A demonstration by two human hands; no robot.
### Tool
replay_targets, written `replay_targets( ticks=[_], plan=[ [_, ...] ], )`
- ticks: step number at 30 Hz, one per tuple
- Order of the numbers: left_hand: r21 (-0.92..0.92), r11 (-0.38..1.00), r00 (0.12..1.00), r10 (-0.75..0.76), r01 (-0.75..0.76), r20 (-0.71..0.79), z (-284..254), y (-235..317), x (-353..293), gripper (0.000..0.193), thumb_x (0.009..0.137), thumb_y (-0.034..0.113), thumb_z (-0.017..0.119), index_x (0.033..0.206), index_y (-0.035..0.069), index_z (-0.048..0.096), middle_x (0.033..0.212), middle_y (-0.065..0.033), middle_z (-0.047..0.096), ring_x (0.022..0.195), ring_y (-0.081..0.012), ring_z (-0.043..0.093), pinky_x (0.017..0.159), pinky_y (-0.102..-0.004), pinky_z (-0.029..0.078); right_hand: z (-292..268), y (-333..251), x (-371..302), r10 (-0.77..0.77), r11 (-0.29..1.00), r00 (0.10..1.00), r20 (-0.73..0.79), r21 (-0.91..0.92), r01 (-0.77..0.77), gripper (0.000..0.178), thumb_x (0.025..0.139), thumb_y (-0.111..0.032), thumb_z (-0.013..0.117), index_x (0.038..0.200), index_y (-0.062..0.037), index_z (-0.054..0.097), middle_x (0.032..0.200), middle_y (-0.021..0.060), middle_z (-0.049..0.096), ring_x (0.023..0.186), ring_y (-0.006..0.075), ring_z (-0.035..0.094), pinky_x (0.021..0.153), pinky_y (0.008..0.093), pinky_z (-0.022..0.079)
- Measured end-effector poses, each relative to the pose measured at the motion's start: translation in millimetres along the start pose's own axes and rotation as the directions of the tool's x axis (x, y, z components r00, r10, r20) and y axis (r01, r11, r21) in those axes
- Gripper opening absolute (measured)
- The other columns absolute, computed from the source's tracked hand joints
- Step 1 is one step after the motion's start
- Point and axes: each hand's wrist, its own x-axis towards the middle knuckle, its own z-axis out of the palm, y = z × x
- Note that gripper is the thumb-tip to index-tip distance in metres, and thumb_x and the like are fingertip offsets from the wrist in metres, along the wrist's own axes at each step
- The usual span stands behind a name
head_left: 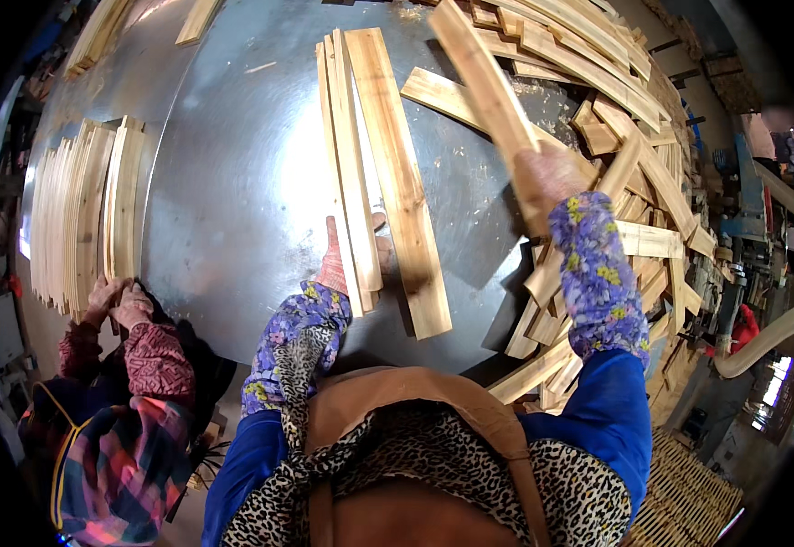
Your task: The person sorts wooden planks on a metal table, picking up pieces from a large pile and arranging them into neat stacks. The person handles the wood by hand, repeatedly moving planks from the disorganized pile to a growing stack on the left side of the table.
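My left hand (331, 266) is wrapped round the near end of a few narrow wooden boards (350, 173), held together on edge. The thumb shows on their left side and the fingertips on their right. Just right of them a single wider board (397, 173) lies at a slight slant, apart from the fingers. My right hand (554, 176), slightly blurred, grips another wooden board (484, 80) near its lower end, tilted up over the table. Beneath that raised piece a further board (443, 96) lies across the metal tabletop (224, 201).
A heap of loose boards (657, 187) spreads along the right side. At the left a co-worker's hands (122, 301) rest at the near end of a row of upright boards (78, 214). More boards (96, 36) lie far left. Machinery (752, 219) stands beyond the heap.
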Motion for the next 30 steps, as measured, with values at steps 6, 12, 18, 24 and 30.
replay_targets(
  ticks=[6, 12, 18, 24, 30],
  plan=[
    [0.144, 0.978, 0.982, 0.167, -0.154, -0.085, 11, -24, -12, 0.111, 0.078, 0.093, 0.070, 0.152, 0.011, 0.058, 0.125, -0.0190, 0.073, 0.103, -0.0367, 0.074, 0.089, -0.0556, 0.064, 167, -64, -118, -0.364, 0.860, 0.921, 0.135, 0.430, 0.277, 0.062, 0.104, -0.058, 0.070, 0.137, -0.0045, 0.071, 0.125, 0.0180, 0.076, 0.115, 0.0357, 0.071, 0.105, 0.0516, 0.055],
    [0.061, 0.986, 0.979, 0.160, -0.153, -0.127, 33, 9, -85, 0.082, 0.095, 0.050, 0.085, 0.156, 0.004, 0.055, 0.134, -0.0153, 0.074, 0.114, -0.0304, 0.076, 0.094, -0.0495, 0.067, 254, -37, -106, -0.358, 0.933, 0.877, -0.321, -0.158, 0.323, 0.091, 0.087, -0.052, 0.084, 0.160, -0.0089, 0.049, 0.154, 0.0262, 0.056, 0.139, 0.0451, 0.055, 0.117, 0.0536, 0.047],
    [0.970, 0.062, 0.576, 0.795, 0.236, -0.191, 92, 19, -179, 0.098, 0.090, 0.024, 0.082, 0.170, -0.001, 0.031, 0.141, -0.0265, 0.066, 0.127, -0.0360, 0.069, 0.114, -0.0448, 0.055, 262, -40, -98, -0.304, 0.953, 0.902, -0.306, -0.087, 0.292, 0.095, 0.087, -0.032, 0.079, 0.168, -0.0083, 0.036, 0.154, 0.0285, 0.056, 0.139, 0.0448, 0.058, 0.118, 0.0505, 0.051],
    [0.553, -0.445, 0.623, 0.762, 0.704, -0.179, 46, -2, -204, 0.111, 0.084, 0.052, 0.082, 0.171, 0.004, 0.032, 0.151, -0.0289, 0.054, 0.136, -0.0439, 0.058, 0.115, -0.0477, 0.051, 348, -113, -160, -0.460, 0.849, 0.852, 0.251, 0.405, 0.339, 0.069, 0.104, -0.037, 0.064, 0.162, -0.0044, 0.046, 0.133, 0.0322, 0.071, 0.123, 0.0483, 0.070, 0.114, 0.0503, 0.054],
    [0.579, -0.394, 0.538, 0.838, 0.714, -0.094, 25, 8, -216, 0.105, 0.082, 0.034, 0.085, 0.170, 0.006, 0.034, 0.159, -0.0259, 0.049, 0.142, -0.0455, 0.054, 0.118, -0.0493, 0.049, 283, -59, -128, -0.645, 0.764, 0.698, -0.312, -0.225, 0.605, 0.068, 0.090, -0.044, 0.083, 0.144, -0.0065, 0.067, 0.140, 0.0215, 0.070, 0.133, 0.0394, 0.062, 0.117, 0.0532, 0.047]
  ],
)
